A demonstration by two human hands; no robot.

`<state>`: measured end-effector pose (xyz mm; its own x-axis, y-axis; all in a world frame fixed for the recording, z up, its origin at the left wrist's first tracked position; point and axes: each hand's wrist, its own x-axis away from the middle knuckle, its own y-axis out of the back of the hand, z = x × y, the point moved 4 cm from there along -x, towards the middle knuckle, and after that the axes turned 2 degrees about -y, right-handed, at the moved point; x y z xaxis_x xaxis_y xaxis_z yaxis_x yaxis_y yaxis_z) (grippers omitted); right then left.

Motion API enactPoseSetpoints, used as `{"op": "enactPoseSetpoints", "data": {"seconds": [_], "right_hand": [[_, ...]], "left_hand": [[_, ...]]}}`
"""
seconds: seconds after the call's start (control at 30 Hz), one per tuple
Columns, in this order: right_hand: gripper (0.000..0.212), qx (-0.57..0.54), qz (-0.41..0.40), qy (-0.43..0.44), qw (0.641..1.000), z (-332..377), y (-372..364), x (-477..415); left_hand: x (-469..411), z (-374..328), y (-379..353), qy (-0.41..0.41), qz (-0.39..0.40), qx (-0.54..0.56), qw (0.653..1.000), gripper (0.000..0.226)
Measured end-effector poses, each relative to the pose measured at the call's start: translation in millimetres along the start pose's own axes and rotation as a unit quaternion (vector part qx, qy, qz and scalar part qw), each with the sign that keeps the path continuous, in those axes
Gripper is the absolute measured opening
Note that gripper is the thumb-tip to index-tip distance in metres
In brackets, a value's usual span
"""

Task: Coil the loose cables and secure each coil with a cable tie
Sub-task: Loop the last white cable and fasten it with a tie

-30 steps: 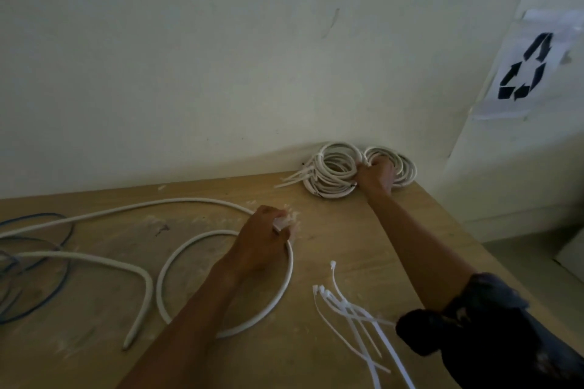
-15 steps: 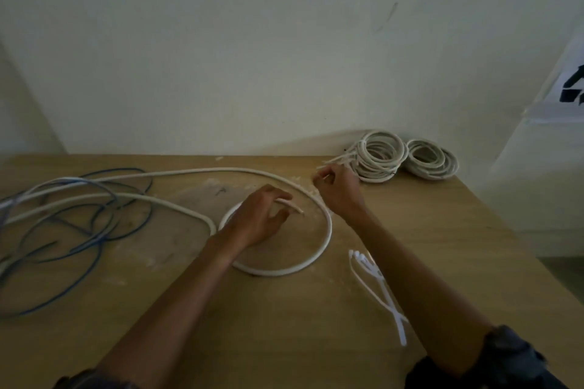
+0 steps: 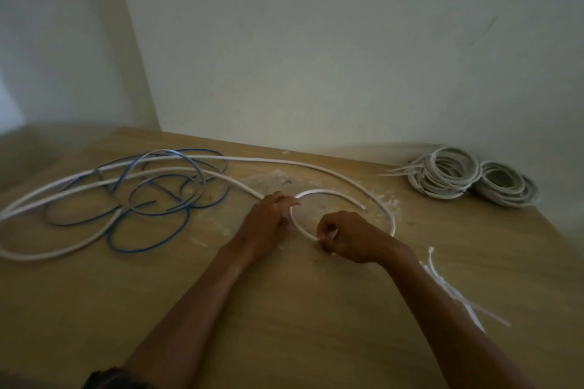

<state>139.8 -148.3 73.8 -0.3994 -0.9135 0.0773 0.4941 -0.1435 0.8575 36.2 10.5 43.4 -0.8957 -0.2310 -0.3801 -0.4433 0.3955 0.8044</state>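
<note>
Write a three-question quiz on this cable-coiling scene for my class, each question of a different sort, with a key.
1. True or false: the blue cable lies loose and untied on the table.
2. How many finished coils lie by the wall at the far right? A one, B two, C four.
3. Fill the gap: the left hand and the right hand both hold the ___ cable.

Key
1. True.
2. B.
3. White: it is the white cable, being bent into a loop.
</note>
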Motion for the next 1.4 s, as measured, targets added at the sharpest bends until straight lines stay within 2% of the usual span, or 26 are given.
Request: {"op": "enactPoseSetpoints", "data": {"seconds": [0.1,0.2,0.27,0.33,0.37,0.43,0.47,0.5,0.53,0.6,0.63,0.67,0.7,0.77,0.83,0.93,1.07,1.13,1.2,1.3,1.4], "right_hand": [[0.01,-0.093,-0.087,0.043,0.991,6,29,6],[0.01,-0.145,-0.173,0.08,0.971,12,59,15],[0.01,-0.136,-0.161,0.077,0.975,5,67,18],[0.008,-0.066,-0.119,0.04,0.99,-19,63,15],[0.01,-0.041,-0.124,0.021,0.991,-34,60,12],[0.024,-0.034,-0.182,0.007,0.983,-57,53,7],[0.022,-0.036,-0.213,0.004,0.976,-63,50,5],[0.015,-0.037,-0.245,0.006,0.969,-63,49,3],[0.009,-0.04,-0.273,0.007,0.961,-63,49,1],[0.011,-0.07,-0.3,0.017,0.951,-62,48,-4],[0.014,-0.081,-0.308,0.026,0.948,-60,47,-5],[0.018,-0.085,-0.32,0.029,0.943,-59,46,-6],[0.019,-0.086,-0.341,0.026,0.936,-58,47,-6],[0.018,-0.098,-0.398,-0.001,0.912,-57,56,-4],[0.018,-0.108,-0.458,-0.04,0.882,-57,74,2],[0.032,-0.133,-0.502,-0.07,0.852,-61,96,14],[0.046,-0.18,-0.473,-0.044,0.861,-48,84,11],[0.048,-0.257,-0.442,-0.047,0.858,-44,75,3],[0.047,-0.371,-0.398,-0.048,0.838,-42,70,-2],[0.044,-0.524,-0.33,-0.056,0.783,-37,67,-6],[0.042,-0.595,-0.289,-0.055,0.748,-32,64,-7]], "left_hand": [[-3,-7,-2,-0.055,0.005,0.031,0.998,0.038],[-9,-24,7,-0.079,-0.099,0.054,0.99,0.022],[-8,-33,18,-0.071,-0.156,0.101,0.98,0.021],[-4,-28,30,0.0,-0.203,0.188,0.961,0.021],[-2,-20,35,0.053,-0.222,0.236,0.945,0.022],[0,-4,39,0.128,-0.238,0.302,0.914,0.026],[0,2,37,0.153,-0.237,0.34,0.897,0.027],[-1,8,34,0.181,-0.236,0.395,0.869,0.027],[-3,13,29,0.213,-0.235,0.475,0.821,0.027],[-4,15,21,0.266,-0.235,0.58,0.733,0.023],[-2,16,19,0.278,-0.237,0.595,0.716,0.017],[1,15,18,0.277,-0.244,0.586,0.721,0.009],[4,16,19,0.263,-0.257,0.544,0.754,0.01],[8,15,24,0.204,-0.277,0.417,0.841,0.017],[8,9,24,0.121,-0.271,0.319,0.9,0.007],[7,0,15,0.044,-0.223,0.248,0.942,0.014],[1,-10,-6,0.032,-0.073,0.13,0.988,0.048],[-1,-13,-16,0.026,-0.025,0.019,0.999,0.066],[0,-15,-25,0.042,-0.013,-0.097,0.994,0.083],[-2,-19,-24,0.05,-0.067,-0.227,0.97,0.087],[-7,-32,-22,-0.073,-0.103,-0.231,0.965,0.082]]}}
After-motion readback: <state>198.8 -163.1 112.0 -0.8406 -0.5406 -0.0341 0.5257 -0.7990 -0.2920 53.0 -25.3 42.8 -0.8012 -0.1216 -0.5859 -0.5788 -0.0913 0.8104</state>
